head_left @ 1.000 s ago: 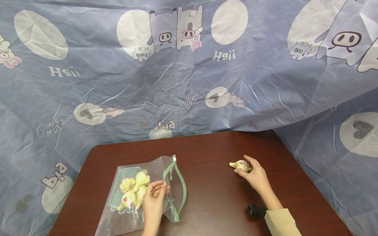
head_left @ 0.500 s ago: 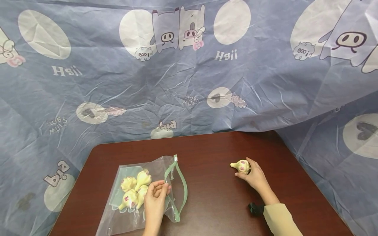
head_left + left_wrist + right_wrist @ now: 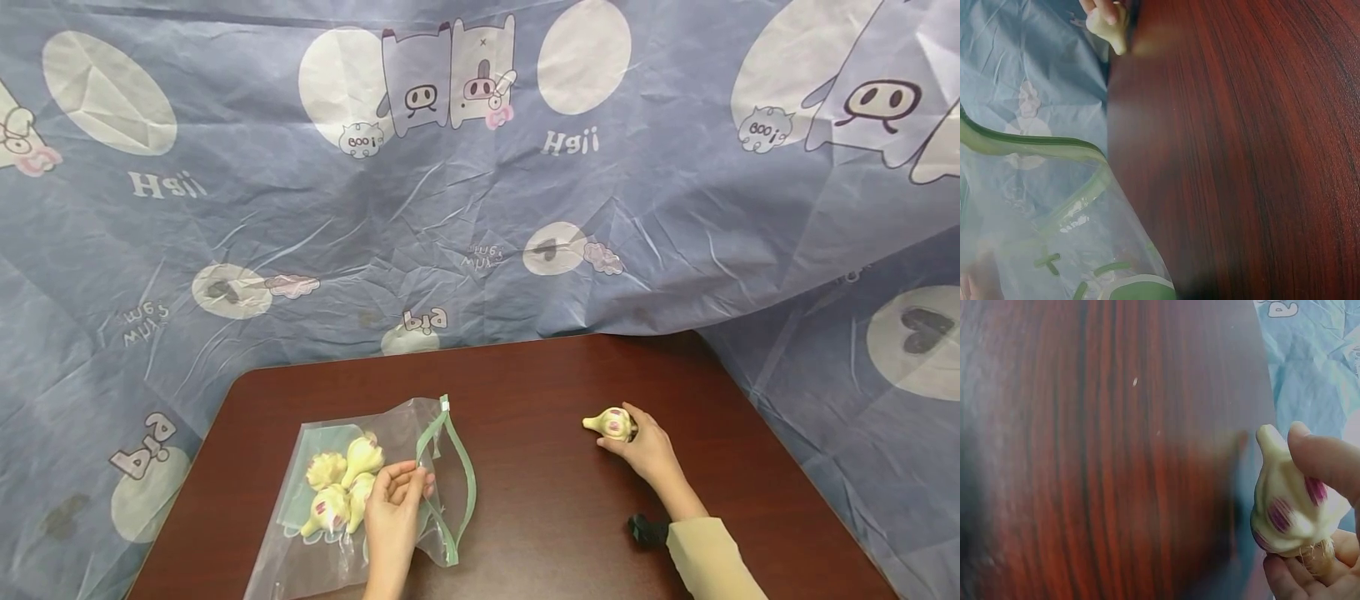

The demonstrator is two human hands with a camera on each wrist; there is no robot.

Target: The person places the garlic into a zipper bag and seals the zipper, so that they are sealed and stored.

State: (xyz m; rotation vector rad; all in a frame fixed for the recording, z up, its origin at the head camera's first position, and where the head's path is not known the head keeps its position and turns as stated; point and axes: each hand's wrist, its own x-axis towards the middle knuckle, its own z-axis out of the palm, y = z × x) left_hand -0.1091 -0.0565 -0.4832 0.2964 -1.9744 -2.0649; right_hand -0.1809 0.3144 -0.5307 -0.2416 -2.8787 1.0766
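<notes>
The right hand grips a cream garlic bulb streaked with purple, its fingers by the root end and its thumb along one side. That hold, I'd say, leaves the narrow neck free; the neck points left, toward the other hand. The bulb is over the right part of the glossy red-brown wooden desk; whether it clears the surface I can't tell from here.

The left hand pinches the film of a clear plastic zip bag between thumb and fingers, beside its green zip strip, probably so that the mouth gapes; the strip's two sides do bow apart, facing right. Inside, toward the closed end, four more cream garlic bulbs sit bunched, their weight likely helping to anchor the bag.

Farther out, a small black object sits by the right wrist, next to a beige sleeve, and a blue-grey cloth printed with cartoon pigs hangs behind the desk.

Only the right wrist view shows the stringy root tuft clearly. The left wrist view catches green printed marks on the bag, indistinct from the head, but misses the bagged bulbs.
</notes>
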